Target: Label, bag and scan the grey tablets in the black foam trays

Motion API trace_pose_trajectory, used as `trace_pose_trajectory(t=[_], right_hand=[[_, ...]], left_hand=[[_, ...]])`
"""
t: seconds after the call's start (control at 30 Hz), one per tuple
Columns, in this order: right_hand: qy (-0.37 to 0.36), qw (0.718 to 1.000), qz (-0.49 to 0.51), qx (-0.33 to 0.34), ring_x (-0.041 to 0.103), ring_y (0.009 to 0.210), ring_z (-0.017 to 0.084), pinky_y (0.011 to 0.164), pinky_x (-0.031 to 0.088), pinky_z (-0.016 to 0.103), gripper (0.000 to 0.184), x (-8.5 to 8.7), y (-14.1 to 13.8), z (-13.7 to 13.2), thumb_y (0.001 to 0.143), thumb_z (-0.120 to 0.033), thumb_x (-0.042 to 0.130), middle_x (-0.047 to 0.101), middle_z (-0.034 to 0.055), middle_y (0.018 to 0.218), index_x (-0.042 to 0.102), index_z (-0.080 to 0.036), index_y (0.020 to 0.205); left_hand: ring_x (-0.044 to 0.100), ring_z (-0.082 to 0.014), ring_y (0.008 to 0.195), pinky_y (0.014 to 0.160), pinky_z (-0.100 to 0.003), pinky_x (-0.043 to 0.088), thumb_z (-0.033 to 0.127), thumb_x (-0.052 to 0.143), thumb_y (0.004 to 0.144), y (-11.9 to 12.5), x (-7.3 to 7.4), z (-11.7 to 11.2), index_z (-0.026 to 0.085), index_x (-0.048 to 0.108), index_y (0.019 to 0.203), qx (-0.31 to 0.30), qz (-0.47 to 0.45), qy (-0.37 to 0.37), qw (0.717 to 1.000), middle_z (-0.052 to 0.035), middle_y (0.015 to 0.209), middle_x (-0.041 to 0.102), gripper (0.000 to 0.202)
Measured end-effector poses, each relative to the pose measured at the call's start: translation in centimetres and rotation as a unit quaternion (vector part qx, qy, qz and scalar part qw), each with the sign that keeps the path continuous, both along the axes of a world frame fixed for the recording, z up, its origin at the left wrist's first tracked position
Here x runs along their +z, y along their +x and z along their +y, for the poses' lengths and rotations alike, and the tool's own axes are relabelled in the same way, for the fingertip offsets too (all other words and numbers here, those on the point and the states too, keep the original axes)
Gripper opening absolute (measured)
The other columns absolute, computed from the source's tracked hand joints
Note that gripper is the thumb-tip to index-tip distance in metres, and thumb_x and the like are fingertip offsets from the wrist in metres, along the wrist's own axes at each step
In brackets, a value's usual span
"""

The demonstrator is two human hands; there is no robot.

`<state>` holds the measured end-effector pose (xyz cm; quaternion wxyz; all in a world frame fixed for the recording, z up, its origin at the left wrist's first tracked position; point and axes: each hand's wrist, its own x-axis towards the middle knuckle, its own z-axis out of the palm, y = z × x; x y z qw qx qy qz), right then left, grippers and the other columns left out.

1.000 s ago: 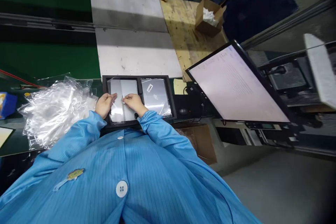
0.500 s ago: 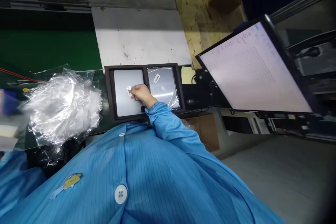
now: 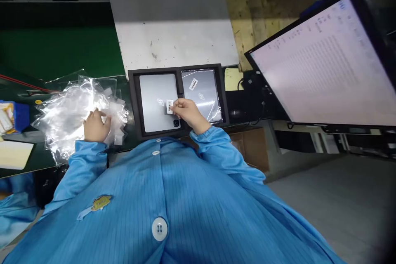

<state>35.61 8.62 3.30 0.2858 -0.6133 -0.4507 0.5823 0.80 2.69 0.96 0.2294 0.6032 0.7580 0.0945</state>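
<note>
Between the fingertips of my right hand (image 3: 188, 112) is a small white barcode label (image 3: 170, 107), held above a silver tablet (image 3: 154, 90). The tablet lies back up, its camera at the lower right corner, in the left half of a dark foam tray (image 3: 135, 103). In the right half rests a second tablet (image 3: 206, 84), wrapped in clear film with a barcode label (image 3: 193, 84) on it. On the left, my left hand (image 3: 96, 126) lies on a heap of clear plastic bags (image 3: 68, 107), fingers apart; I see nothing gripped in it.
A monitor (image 3: 321, 70) stands at the right, screen lit. Yellow notes (image 3: 233, 79) lie beside the tray. At far left are a blue box (image 3: 21, 116) and a yellowish pad (image 3: 15, 154). A white board (image 3: 176, 33) extends behind the tray. Another person's blue sleeve (image 3: 18, 206) shows at lower left.
My left hand has come into view onto the plastic bags. My right hand, still pinching the label, has shifted toward the tablet's right side, uncovering its logo and camera. The view has tilted slightly.
</note>
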Motion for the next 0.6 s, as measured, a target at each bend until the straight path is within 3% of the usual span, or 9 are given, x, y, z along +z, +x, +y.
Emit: trace_pose_trajectory(t=[0.07, 0.13, 0.23, 0.33, 0.47, 0.53, 0.6], right_hand=[[0.027, 0.998, -0.03, -0.038, 0.048, 0.049, 0.009, 0.047, 0.035, 0.021, 0.028, 0.2, 1.6, -1.1, 0.072, -0.034, 0.084, 0.056, -0.0053, 0.057, 0.06, -0.019, 0.068], [0.035, 0.994, -0.056, -0.09, 0.049, 0.051, 0.01, 0.048, 0.037, 0.022, 0.029, 0.1, 2.9, -1.7, 0.071, -0.037, 0.085, 0.054, -0.0052, 0.056, 0.062, -0.02, 0.069], [0.015, 0.987, -0.068, -0.146, 0.051, 0.049, 0.012, 0.046, 0.038, 0.022, 0.03, -0.3, 3.9, -1.8, 0.073, -0.04, 0.084, 0.054, -0.0046, 0.052, 0.062, -0.02, 0.07], [-0.011, 0.982, -0.09, -0.165, 0.054, 0.048, 0.012, 0.047, 0.041, 0.022, 0.027, -0.2, 4.2, -1.4, 0.075, -0.033, 0.083, 0.058, -0.004, 0.053, 0.059, -0.021, 0.069], [-0.024, 0.961, -0.23, -0.151, 0.059, 0.055, 0.013, 0.059, 0.049, 0.023, 0.025, 0.8, 4.0, 0.0, 0.081, -0.016, 0.074, 0.062, -0.0036, 0.058, 0.057, -0.021, 0.064], [0.009, 0.945, -0.315, -0.087, 0.065, 0.067, 0.015, 0.068, 0.052, 0.024, 0.02, 1.4, 3.4, 1.2, 0.083, -0.014, 0.073, 0.069, -0.001, 0.067, 0.062, -0.019, 0.067], [0.048, 0.934, -0.354, 0.025, 0.069, 0.076, 0.016, 0.072, 0.052, 0.025, 0.013, 2.0, 2.1, 2.7, 0.087, -0.015, 0.071, 0.075, 0.001, 0.077, 0.07, -0.018, 0.074]], left_hand=[[0.053, -0.0373, 0.136, 0.12, -0.062, 0.039, 0.04, 0.045, 0.098, 2.2, 1.3, 1.4, 0.013, 0.066, 0.122, -0.068, -0.052, 0.069, 0.994, -0.0222, 0.138, 0.062, 0.042], [0.057, -0.0356, 0.131, 0.117, -0.06, 0.041, 0.041, 0.048, 0.098, 6.1, 1.9, 3.0, 0.014, 0.069, 0.114, -0.176, -0.116, 0.07, 0.975, -0.0207, 0.129, 0.066, 0.038], [0.058, -0.0356, 0.129, 0.113, -0.061, 0.039, 0.046, 0.058, 0.095, 12.4, 1.3, 5.6, 0.016, 0.073, 0.105, -0.281, -0.156, 0.034, 0.946, -0.0186, 0.127, 0.068, 0.035], [0.058, -0.0314, 0.129, 0.118, -0.06, 0.036, 0.053, 0.064, 0.093, 16.8, 0.9, 8.0, 0.016, 0.072, 0.112, -0.375, -0.174, 0.02, 0.91, -0.0155, 0.128, 0.068, 0.042], [0.061, -0.0266, 0.121, 0.121, -0.054, 0.032, 0.046, 0.061, 0.094, 19.0, 2.2, 10.8, 0.018, 0.073, 0.109, -0.47, -0.206, 0.057, 0.856, -0.0118, 0.114, 0.073, 0.034], [0.064, -0.0267, 0.111, 0.116, -0.052, 0.035, 0.042, 0.054, 0.096, 18.9, 3.0, 12.0, 0.019, 0.073, 0.098, -0.504, -0.213, 0.09, 0.832, -0.0113, 0.104, 0.074, 0.03], [0.066, -0.027, 0.096, 0.106, -0.051, 0.041, 0.042, 0.047, 0.098, 18.1, 3.6, 12.9, 0.02, 0.07, 0.086, -0.519, -0.201, 0.162, 0.815, -0.0105, 0.092, 0.074, 0.034]])
